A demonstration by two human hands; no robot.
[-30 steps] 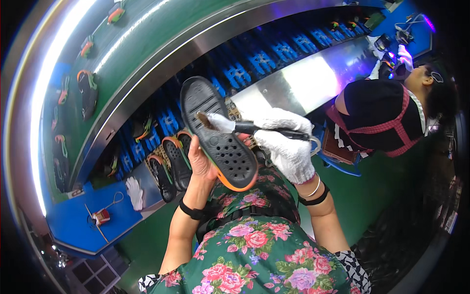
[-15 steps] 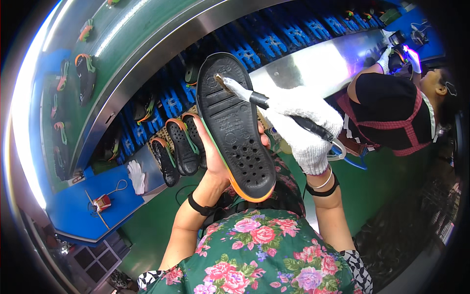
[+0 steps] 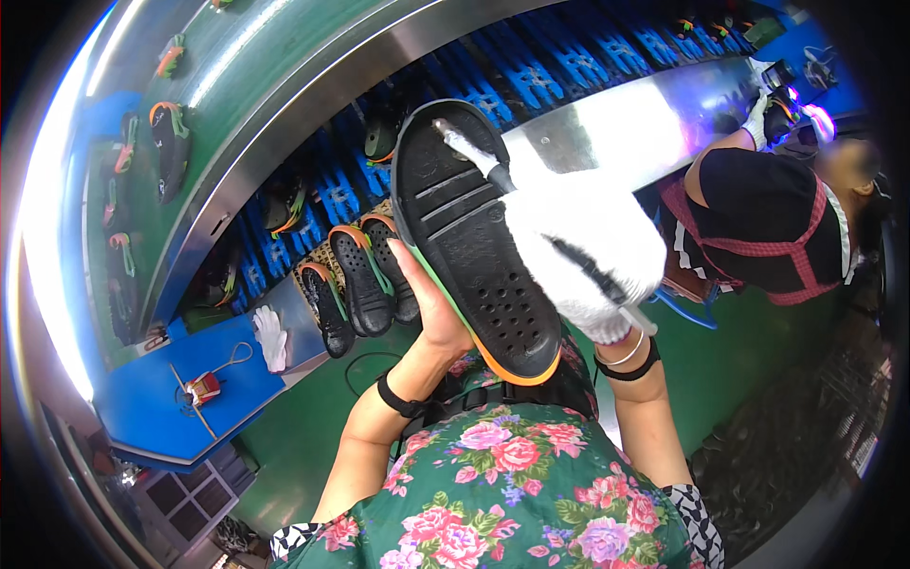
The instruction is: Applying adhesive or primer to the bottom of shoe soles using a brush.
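Note:
My left hand (image 3: 431, 308) holds up a black shoe sole (image 3: 474, 237) with an orange and green rim, tread side facing me, gripped from underneath. My right hand (image 3: 588, 251), in a white glove, grips a brush (image 3: 472, 156) whose pale bristle tip rests on the toe end of the sole. A black band sits on each of my wrists. Below the sole, three more black soles (image 3: 360, 280) with orange rims lie side by side on a blue rack.
A green conveyor belt (image 3: 246, 104) with a steel edge curves across the top left, carrying shoes (image 3: 171, 142). A white glove (image 3: 270, 337) and a small red tool (image 3: 204, 387) lie on a blue bench. Another person in a black top (image 3: 758, 228) works at the right.
The sole has come up closer to the camera and tilted more upright. My right hand has moved the brush from the middle of the sole up to its toe end.

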